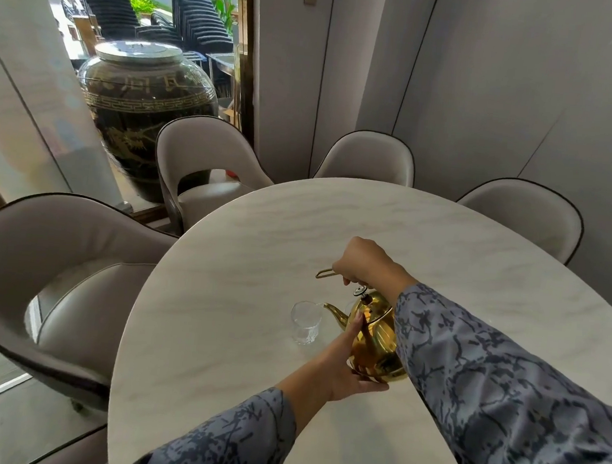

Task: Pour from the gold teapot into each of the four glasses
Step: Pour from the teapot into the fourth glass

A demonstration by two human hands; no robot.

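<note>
While four glasses belong to the task, only one clear glass (306, 322) shows plainly, standing upright on the pale marble table (390, 220); a faint curved edge just behind the spout may be a second glass, but it is too hidden to be sure, and no others can be seen.

Starting at the left, a grey chair (57, 265) is cut off by the frame edge, and three more chairs ring the far side of the table, making four counted. Behind them stands one big dark jar (141, 106) with gold patterns.

Moving right, the glass sits just beside the spout of the gold teapot (376, 339), which is tilted with the spout tip at the glass rim. Any stream of liquid is hard to make out. The left hand (347, 361) lies flat and open against the pot's side and base, fingers spread along the metal. The right hand (365, 261) is closed around the wire handle above the lid, and the handle's end sticks out past the fist. A patterned blue-grey sleeve (504, 397) covers the pot's right side.
</note>
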